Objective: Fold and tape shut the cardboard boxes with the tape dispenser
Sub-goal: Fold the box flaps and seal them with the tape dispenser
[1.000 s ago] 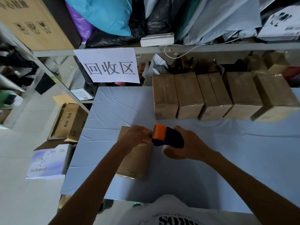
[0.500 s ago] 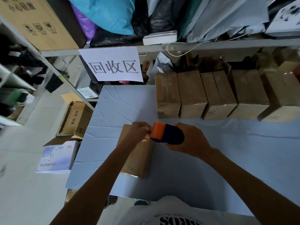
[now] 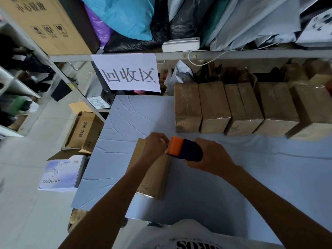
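Gripping the dispenser [image 3: 186, 150] with right fingers [image 3: 201, 141] clenched round its dark body, orange mouth facing left. Left fingers [image 3: 160, 141] are curled at that mouth, pinching what looks like the tape end [image 3: 163, 140]; too small to be sure. The box [image 3: 152, 178] lies on the bench [image 3: 125, 123] below both hands. Its long axis runs away from me, far end under the left fingers. The left hand sits over the box, the right just off its right edge. My guess: tape lands on the far end, then pulls toward me.
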### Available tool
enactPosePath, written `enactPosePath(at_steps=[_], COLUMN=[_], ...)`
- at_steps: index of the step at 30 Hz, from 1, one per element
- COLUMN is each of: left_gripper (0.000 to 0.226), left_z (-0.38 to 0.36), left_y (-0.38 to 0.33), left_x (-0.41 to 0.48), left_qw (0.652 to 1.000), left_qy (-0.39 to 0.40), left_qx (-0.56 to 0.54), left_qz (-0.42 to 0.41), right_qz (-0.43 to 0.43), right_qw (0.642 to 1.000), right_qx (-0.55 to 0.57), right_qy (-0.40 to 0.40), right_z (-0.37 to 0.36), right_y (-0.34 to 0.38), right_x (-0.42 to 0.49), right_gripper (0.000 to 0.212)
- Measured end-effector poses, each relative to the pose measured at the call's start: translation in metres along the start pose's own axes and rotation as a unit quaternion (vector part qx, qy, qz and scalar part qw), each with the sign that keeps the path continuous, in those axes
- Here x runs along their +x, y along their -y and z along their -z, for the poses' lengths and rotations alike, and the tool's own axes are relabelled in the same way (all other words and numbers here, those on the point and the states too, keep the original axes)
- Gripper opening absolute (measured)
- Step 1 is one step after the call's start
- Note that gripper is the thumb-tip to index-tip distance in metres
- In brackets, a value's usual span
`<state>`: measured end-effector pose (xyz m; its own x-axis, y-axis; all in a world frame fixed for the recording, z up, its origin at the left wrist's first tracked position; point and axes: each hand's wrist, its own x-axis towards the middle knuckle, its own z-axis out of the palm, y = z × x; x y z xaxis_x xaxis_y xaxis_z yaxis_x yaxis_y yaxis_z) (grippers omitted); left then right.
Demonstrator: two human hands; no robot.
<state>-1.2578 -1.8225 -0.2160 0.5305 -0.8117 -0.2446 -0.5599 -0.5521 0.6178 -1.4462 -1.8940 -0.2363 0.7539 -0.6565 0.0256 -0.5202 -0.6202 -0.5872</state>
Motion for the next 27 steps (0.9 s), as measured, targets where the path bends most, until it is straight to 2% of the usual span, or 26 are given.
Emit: enactPosePath(at_steps=[6,9,14,17,21,27], left_gripper=[0.028,0.019,0.02,0.015,0.011,0.005], left_z=[-0.008,0.003,0.024,0.012,0.003,0.002], left_y=[-0.002,0.012,0.023,0.023,0.032,0.038], left_x=[0.006,0.015,0.03,0.026,0.028,0.04], left_qw=[1.0,1.0,0.997,0.996,0.999,0.996], left_qy=[0.019,-0.015,0.074,0.07,0.045,0.068], left_qx=[-0.009,0.009,-0.027,-0.048,-0.024,-0.051], left_qz=[-0.013,0.011,0.024,0.018,-0.004,-0.006], right_qz=[-0.014,-0.041,-0.079,-0.08,-0.099,-0.117], right_qw=[1.0,0.998,0.995,0.994,0.992,0.989], right_qx=[-0.018,-0.052,-0.059,-0.071,-0.071,-0.086], right_qy=[0.001,0.004,0.004,0.001,0.015,0.02], right_z=[0.004,0.013,0.027,0.026,0.022,0.016], right_y=[-0.001,-0.016,-0.042,-0.045,-0.052,-0.056], right_x=[-0.006,-0.018,-0.034,-0.03,-0.029,-0.019], right_gripper=[0.043,0.044,0.05,0.051,0.048,0.047])
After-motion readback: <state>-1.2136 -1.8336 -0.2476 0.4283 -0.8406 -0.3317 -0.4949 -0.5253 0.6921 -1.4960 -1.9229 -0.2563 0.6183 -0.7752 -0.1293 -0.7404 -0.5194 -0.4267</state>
